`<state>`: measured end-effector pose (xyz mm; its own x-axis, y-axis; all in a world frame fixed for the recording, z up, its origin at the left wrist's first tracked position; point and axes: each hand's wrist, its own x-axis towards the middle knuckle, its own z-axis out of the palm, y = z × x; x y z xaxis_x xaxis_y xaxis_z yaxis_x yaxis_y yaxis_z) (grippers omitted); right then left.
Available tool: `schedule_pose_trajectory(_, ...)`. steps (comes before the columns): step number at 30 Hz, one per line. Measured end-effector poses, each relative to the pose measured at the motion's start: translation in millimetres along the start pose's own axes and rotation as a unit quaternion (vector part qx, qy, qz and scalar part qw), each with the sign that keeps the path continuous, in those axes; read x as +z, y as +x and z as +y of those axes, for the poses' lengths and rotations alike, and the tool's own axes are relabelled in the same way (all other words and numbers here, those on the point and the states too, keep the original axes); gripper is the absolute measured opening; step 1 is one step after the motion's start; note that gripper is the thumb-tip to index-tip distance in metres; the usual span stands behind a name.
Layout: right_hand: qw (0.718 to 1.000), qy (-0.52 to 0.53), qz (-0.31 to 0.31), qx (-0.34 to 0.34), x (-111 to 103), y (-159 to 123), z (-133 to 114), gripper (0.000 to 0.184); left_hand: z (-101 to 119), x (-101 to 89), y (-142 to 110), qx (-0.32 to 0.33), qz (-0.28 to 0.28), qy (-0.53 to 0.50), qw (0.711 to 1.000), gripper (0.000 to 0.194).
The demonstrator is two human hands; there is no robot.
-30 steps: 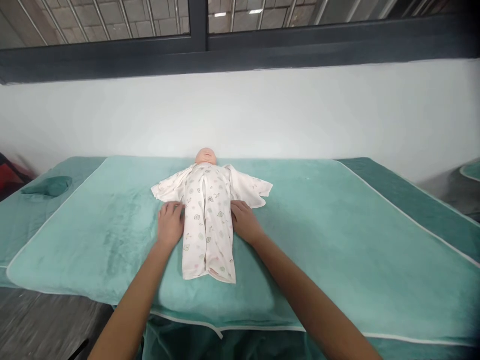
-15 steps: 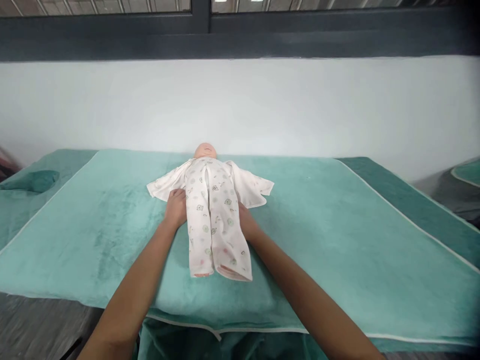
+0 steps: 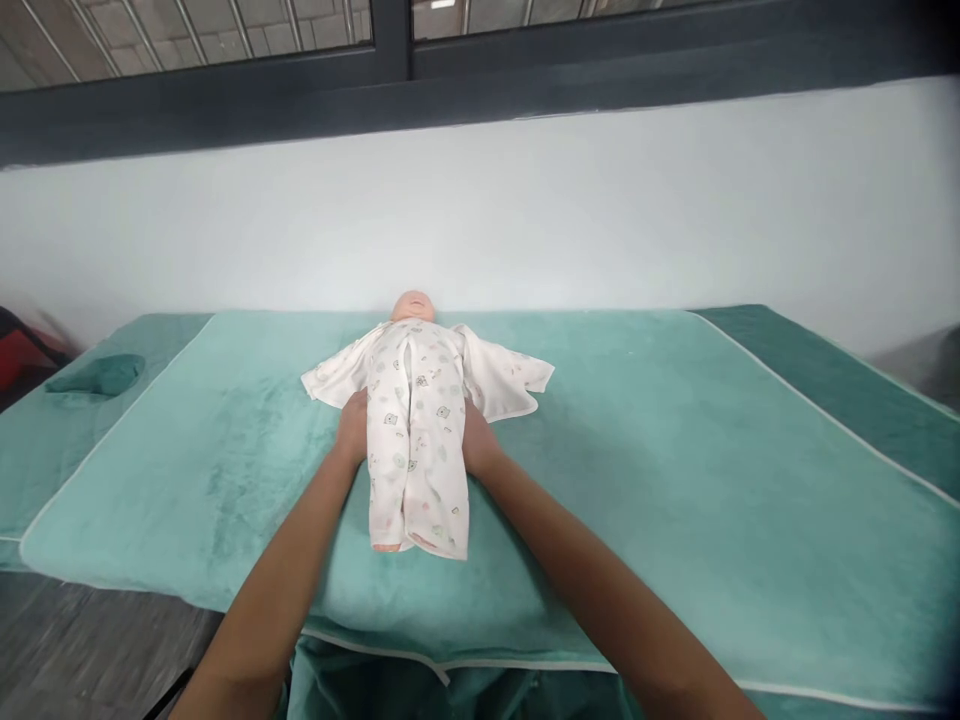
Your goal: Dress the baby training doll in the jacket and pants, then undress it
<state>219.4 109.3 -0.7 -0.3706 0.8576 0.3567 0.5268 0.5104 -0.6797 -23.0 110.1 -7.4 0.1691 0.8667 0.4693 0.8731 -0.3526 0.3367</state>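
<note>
Compared with the frame of one second ago, both hands sit farther inward: the left hand [image 3: 352,430], at nine o'clock of the white printed garment [image 3: 415,440], and the right hand [image 3: 477,442], at three o'clock, now have their fingers hidden under its sides. How far each grip is open we cannot tell, nor whether it closes on cloth or on a body below; we see only that both hands touch the garment.

The garment lies with the doll [image 3: 413,306] on the green-covered bed [image 3: 637,480], head at twelve o'clock, leg ends at six, sleeves spread toward eight and four. We judge the cloth soft, light and easy to wrinkle, not slippery. The doll's head looks smooth and rather firm, but its weight we cannot read. For a safe hold, we prefer both sides of the trunk together, with the palms underneath, because loose cloth alone can slide.

Body and arms of the doll are not visible. Something skin-coloured shows at the seven o'clock hem, perhaps a foot. Our forearms are cut off at the lower edge.
</note>
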Motion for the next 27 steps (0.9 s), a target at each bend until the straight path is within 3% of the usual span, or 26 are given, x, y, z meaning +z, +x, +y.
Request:
schedule_pose_trajectory(9,1.0,0.008,0.022,0.005,6.1,-2.9,14.5,0.026,14.7,-8.3,-2.5,0.023,-0.013,-0.016,1.0,0.021)
schedule_pose_trajectory(16,0.999,0.024,0.039,0.019,10.6,-1.5,18.0,0.035,32.0,-20.3,-3.0,0.025,-0.01,-0.052,0.998,0.023)
schedule_pose_trajectory(21,0.998,0.025,0.035,0.035,5.9,-2.6,14.8,0.041,32.0,-19.9,-2.3,0.03,-0.026,-0.047,0.998,0.021)
schedule_pose_trajectory(27,0.993,0.1,-0.01,-0.06,-4.3,-6.3,15.3,0.043,25.7,-13.6,-3.3,0.013,-0.001,-0.041,0.999,0.023)
